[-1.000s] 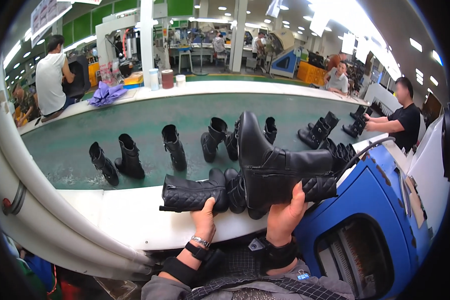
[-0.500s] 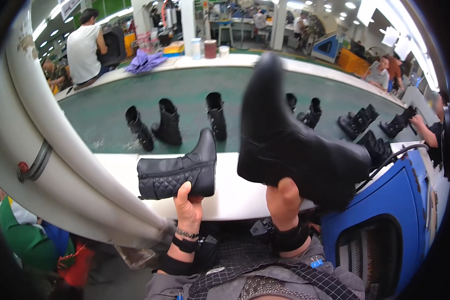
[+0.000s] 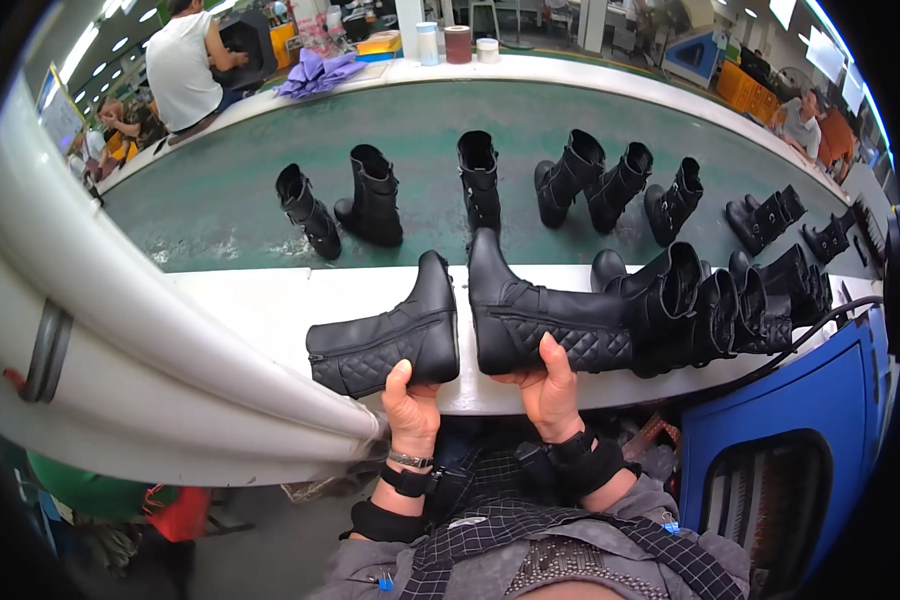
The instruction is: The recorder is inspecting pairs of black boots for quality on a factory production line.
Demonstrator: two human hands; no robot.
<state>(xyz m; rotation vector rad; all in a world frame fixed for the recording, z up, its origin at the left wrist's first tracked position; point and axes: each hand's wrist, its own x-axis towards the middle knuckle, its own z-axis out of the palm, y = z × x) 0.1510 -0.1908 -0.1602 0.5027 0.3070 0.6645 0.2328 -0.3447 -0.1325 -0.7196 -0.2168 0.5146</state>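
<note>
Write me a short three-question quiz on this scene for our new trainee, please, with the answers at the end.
1. True or false: the left hand holds one quilted boot while the right hand holds another quilted boot.

2. Multiple choice: the toes of these two held boots point
A) toward the picture's lower edge
B) toward the picture's upper edge
C) toward the picture's left edge

3. Fill in the missing word: the crumpled bundle on the far ledge is ____ in colour.

Key: 1. True. 2. B. 3. Purple.
</note>
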